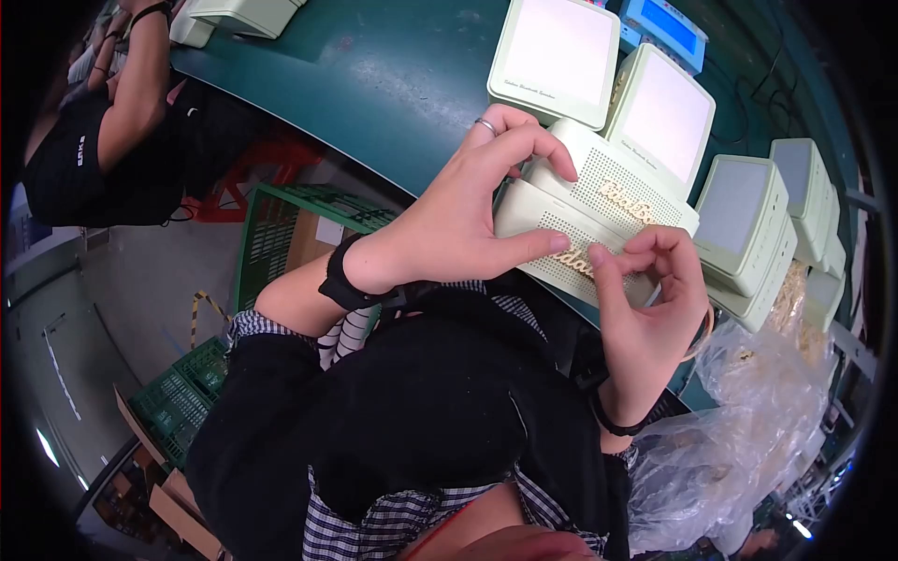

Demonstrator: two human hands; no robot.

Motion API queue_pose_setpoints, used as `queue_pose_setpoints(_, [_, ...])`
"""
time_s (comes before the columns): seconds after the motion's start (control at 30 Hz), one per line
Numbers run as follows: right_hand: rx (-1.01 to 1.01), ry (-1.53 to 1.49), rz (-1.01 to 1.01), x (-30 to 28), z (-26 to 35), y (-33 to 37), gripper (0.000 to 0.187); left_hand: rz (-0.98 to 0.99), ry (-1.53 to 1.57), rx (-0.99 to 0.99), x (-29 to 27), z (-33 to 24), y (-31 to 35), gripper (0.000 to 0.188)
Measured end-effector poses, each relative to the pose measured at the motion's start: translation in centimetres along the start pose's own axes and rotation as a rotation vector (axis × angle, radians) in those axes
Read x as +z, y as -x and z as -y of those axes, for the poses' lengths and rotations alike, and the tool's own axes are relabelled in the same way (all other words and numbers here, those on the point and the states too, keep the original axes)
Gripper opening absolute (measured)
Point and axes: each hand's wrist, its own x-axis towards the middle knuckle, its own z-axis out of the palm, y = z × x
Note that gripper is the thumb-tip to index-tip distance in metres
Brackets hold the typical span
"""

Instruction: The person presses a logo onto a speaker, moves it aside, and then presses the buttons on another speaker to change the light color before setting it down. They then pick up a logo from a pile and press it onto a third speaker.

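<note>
Two cream speakers with dotted grilles stand side by side, the far speaker (599,161) and the near speaker (528,224). Gold script lettering (629,202) sits on the far grille; a second gold script piece (578,262) lies on the near grille, partly covered by my fingers. My left hand (477,201) spans both speakers, fingers apart, index curved over the far one and thumb on the near lettering's left end. Curled at the other end of that lettering, my right hand (659,290) has thumb and forefinger close together on it.
Cream speakers with pale front panels (558,51) stand behind, and more (742,201) to the right. A blue device with a screen (669,33) is at the back. Clear plastic bags (730,421) hang at right. Green crates (271,234) are left of me. Another person's arm (140,93) shows far left.
</note>
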Motion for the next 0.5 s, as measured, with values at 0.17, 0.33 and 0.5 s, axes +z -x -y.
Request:
queue_pose_setpoints(0.17, [-0.267,0.515,-0.053,-0.8,1.2,1.2,0.028,-0.036,0.03,-0.074,0.7,-1.0,0.4,0.047])
queue_pose_setpoints(0.33, [-0.363,0.45,-0.016,-2.2,0.2,1.5,0.04,-0.043,0.001,-0.075,1.1,-1.4,0.9,0.045])
queue_pose_setpoints(0.5, [-0.284,0.195,-0.243,0.9,-2.3,0.4,0.058,-0.05,0.153,-0.177,1.5,0.2,1.0,0.057])
